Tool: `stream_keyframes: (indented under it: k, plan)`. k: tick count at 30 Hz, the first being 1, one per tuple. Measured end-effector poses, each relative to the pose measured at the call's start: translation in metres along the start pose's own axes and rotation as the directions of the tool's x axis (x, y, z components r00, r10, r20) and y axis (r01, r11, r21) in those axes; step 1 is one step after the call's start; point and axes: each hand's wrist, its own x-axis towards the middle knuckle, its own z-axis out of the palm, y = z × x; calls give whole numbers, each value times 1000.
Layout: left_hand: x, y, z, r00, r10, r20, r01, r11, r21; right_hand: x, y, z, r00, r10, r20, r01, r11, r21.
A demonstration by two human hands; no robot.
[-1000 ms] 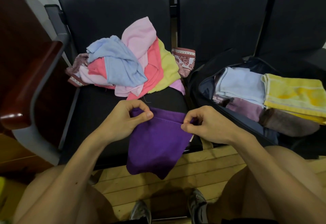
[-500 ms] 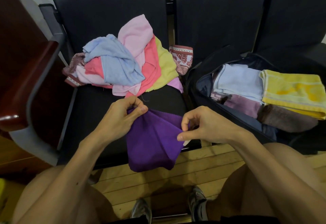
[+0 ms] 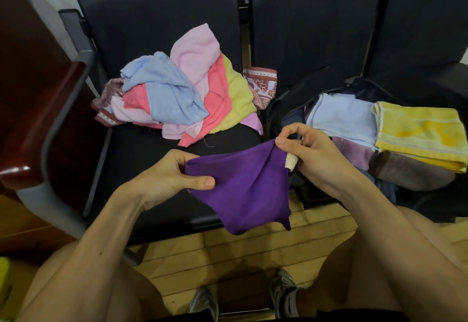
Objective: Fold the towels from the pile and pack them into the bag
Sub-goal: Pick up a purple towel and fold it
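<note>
A purple towel (image 3: 243, 190) is held in the air over the seat's front edge. One corner is pinched under the left hand's (image 3: 172, 177) thumb, and another is gripped by the right hand's (image 3: 311, 154) curled fingertips, probably to line up edges for a fold. It hangs slack and creased, and a pale label (image 3: 291, 162) shows at the right corner. Farther off, the unfolded pile (image 3: 182, 98) lies on the black seat (image 3: 141, 157), beside the open bag (image 3: 304, 86), where folded towels are already packed.
</note>
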Motion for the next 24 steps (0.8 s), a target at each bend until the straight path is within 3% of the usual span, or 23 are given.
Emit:
stream_keyframes:
  k: [3, 6, 8, 11, 14, 17, 22, 24]
  plan:
    - [-3, 7, 13, 1000, 1, 23, 5, 968, -250, 1, 0, 3, 996, 90, -28, -80, 968, 239]
    - [-3, 10, 32, 998, -65, -22, 44, 848, -529, 2, 3, 10, 972, 227, -63, -179, 887, 427]
    - [8, 22, 38, 991, -123, -49, 71, 805, -589, 2, 10, 17, 946, 321, 46, -307, 841, 446]
    - [14, 32, 30, 981, -166, -99, 86, 835, -544, -3, 32, 33, 883, 368, 289, -463, 782, 417]
    - [29, 12, 5, 936, -290, -201, 59, 691, -720, -8, 57, 45, 827, 328, 457, -497, 806, 321]
    - [30, -4, 1, 877, -395, -275, 89, 695, -714, -9, 63, 51, 841, 341, 421, -474, 839, 268]
    - [32, 0, 27, 901, -380, -211, 22, 525, -851, -3, 38, 45, 925, 314, 213, -375, 840, 392]
    - [30, -4, 34, 923, -365, -119, 83, 492, -867, 1, 28, 43, 954, 278, 113, -299, 845, 444]
